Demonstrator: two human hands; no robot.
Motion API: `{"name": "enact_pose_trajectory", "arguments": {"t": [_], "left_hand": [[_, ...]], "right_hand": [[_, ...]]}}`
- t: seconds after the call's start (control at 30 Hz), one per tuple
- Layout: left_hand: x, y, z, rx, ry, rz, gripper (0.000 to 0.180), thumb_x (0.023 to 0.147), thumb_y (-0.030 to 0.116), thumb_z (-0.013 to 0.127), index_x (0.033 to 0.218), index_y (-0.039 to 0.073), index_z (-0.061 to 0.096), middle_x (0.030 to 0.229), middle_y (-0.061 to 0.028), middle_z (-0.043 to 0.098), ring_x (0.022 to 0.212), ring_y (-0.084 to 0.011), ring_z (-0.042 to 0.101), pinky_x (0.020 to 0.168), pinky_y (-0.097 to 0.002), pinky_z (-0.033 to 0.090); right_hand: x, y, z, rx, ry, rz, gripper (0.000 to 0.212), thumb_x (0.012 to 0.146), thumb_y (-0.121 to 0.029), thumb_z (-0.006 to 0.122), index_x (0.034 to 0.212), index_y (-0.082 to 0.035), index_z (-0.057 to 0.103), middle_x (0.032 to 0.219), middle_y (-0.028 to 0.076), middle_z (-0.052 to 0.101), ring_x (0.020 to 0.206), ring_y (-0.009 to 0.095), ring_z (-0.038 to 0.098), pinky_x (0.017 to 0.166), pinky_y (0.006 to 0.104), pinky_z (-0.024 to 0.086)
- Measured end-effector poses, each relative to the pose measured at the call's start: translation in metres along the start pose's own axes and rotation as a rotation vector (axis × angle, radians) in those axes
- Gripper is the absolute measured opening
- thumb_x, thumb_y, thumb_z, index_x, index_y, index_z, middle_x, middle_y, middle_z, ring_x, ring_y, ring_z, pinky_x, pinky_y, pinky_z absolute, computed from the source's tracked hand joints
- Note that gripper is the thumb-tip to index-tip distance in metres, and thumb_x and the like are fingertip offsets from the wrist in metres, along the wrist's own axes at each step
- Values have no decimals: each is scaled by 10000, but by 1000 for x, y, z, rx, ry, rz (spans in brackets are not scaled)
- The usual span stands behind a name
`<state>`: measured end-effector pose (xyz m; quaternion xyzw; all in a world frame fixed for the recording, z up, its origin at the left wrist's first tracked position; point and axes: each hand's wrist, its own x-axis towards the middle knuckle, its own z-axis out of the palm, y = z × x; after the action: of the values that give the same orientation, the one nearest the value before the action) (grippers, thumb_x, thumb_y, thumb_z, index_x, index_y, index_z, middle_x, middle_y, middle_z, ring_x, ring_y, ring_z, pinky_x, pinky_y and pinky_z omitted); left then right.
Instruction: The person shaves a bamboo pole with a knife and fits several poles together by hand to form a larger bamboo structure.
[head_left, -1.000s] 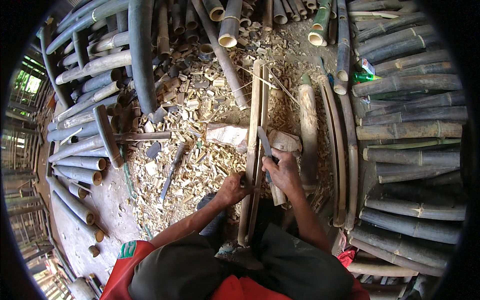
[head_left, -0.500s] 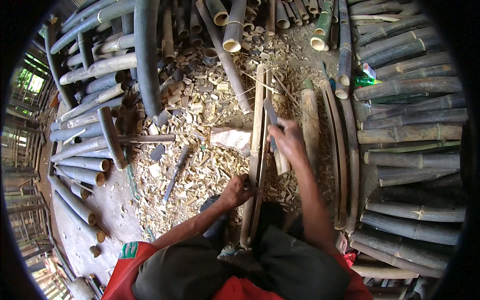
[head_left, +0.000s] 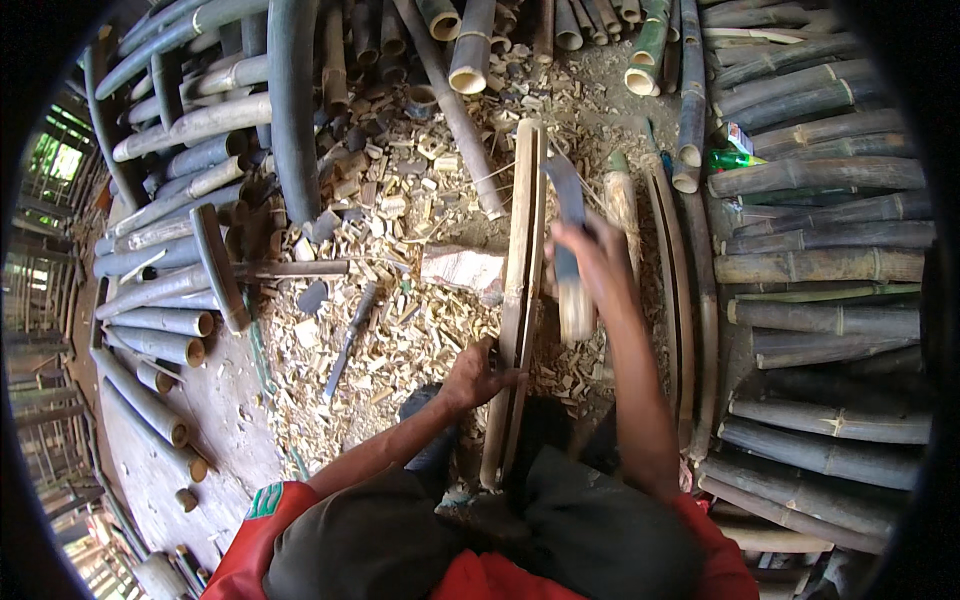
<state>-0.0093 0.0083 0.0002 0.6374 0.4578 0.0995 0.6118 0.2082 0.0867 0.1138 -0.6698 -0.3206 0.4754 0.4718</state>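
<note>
A long split bamboo length (head_left: 516, 260) stands lengthwise in front of me, a dark slit running along it and its lower end between my legs. My left hand (head_left: 474, 378) grips it low down, with a finger or thumb across the front. To the right of its upper part, my right hand (head_left: 598, 262) is closed on a dark-bladed chopping knife (head_left: 568, 190). The blade points up and away, apart from the bamboo by a small gap. A pale, thick wooden end (head_left: 576, 312) shows below that hand; motion blurs it slightly.
Wood chips (head_left: 400, 330) cover the ground around a pale wood block (head_left: 465, 270). A second knife (head_left: 352, 335) lies left, near a long-handled mallet (head_left: 220, 270). Bamboo poles (head_left: 820, 265) are stacked right; more poles (head_left: 185, 250) lie left. A split bamboo (head_left: 675, 310) lies right.
My right hand and the chopping knife have shifted right and slightly up, away from the bamboo. The bamboo's top leans a little further right. My left hand stays about where it was.
</note>
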Motion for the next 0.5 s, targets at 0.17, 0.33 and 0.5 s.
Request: {"name": "enact_pose_trajectory", "arguments": {"t": [0.17,0.33,0.5], "left_hand": [[3,14,7,198,51,-102,698,725,437,890,1157,-44,627,972,-211,712,893,-318,706,806,-432,560],[1,36,10,304,101,-169,645,735,421,852,1115,-30,593,965,-234,708,926,-375,709,816,-464,555],[1,39,16,433,141,-210,636,748,435,830,1097,-9,536,944,-240,707,928,-414,705,800,-499,551]], "right_hand": [[-109,45,-18,107,-53,139,388,959,-95,608,1323,24,550,796,92,653,584,157,638,515,318,546],[-123,73,-19,200,-126,228,432,947,-120,588,1330,64,511,791,110,648,562,188,637,478,330,546],[-109,74,-17,276,-122,241,197,950,-107,583,1106,13,573,759,98,638,534,206,637,454,354,522]]}}
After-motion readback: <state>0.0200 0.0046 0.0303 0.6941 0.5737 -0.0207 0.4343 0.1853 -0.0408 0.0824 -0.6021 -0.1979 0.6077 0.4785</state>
